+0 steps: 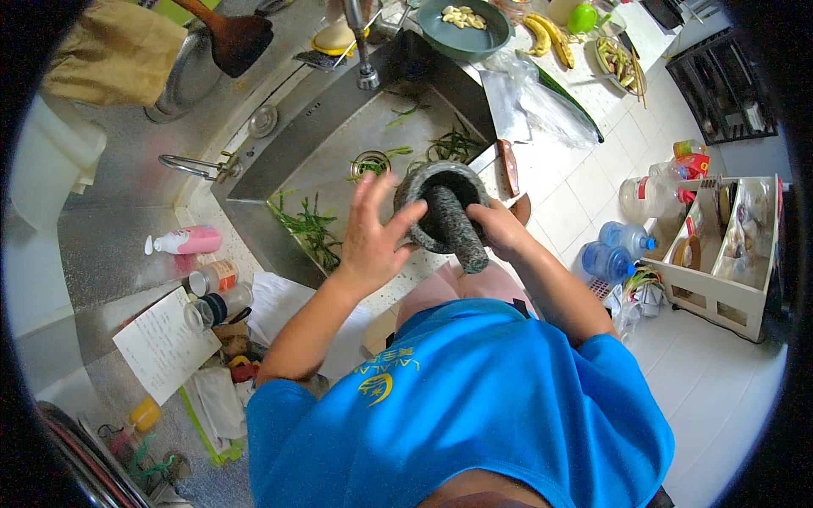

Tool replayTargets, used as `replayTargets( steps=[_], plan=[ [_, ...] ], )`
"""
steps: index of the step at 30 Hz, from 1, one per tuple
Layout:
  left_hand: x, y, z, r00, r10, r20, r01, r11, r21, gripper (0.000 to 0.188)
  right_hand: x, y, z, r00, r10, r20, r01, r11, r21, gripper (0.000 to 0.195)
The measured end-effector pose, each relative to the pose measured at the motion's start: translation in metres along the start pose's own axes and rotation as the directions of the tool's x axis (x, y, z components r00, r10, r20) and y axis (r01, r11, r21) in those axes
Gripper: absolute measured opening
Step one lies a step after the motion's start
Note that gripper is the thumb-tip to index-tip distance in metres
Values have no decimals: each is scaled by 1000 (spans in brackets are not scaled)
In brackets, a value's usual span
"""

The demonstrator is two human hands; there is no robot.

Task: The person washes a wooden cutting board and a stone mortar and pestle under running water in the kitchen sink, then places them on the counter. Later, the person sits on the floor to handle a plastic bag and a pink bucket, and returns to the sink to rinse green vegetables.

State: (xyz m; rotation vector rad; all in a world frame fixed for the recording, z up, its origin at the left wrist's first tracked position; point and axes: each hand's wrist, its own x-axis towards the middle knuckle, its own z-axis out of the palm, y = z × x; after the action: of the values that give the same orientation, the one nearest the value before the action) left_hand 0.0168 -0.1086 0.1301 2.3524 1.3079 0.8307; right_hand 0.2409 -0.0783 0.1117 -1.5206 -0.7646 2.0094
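Note:
A grey stone mortar (409, 190) is held up over the front edge of the steel sink (330, 136), tilted, with a stone pestle (460, 235) lying in its bowl and sticking out over the rim. My right hand (498, 228) grips the mortar's right side, thumb at the rim. My left hand (378, 235) is at the mortar's left side with fingers spread, its thumb near the rim; whether it touches is hard to tell. Green peel scraps (311, 232) lie in the sink, some around the drain (370, 163).
The faucet (367, 76) hangs over the sink's back. Right of the sink are a knife with a wooden handle (508, 166), a plastic bag (552, 108) and a pan of peeled garlic cloves (465, 38). At left stand a pink pump bottle (190, 240) and jars (214, 277).

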Motion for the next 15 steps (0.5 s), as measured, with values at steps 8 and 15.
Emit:
replayTargets(
  steps=[8, 15],
  plan=[
    [-37, 113, 98, 542, -435, 719, 676, -283, -680, 78, -65, 72, -99, 980, -178, -94, 142, 944, -299, 56],
    [-99, 153, 229, 353, -478, 804, 801, -290, -524, 66, -102, 169, -174, 997, -11, -79, -38, 803, -594, 66]
  ],
)
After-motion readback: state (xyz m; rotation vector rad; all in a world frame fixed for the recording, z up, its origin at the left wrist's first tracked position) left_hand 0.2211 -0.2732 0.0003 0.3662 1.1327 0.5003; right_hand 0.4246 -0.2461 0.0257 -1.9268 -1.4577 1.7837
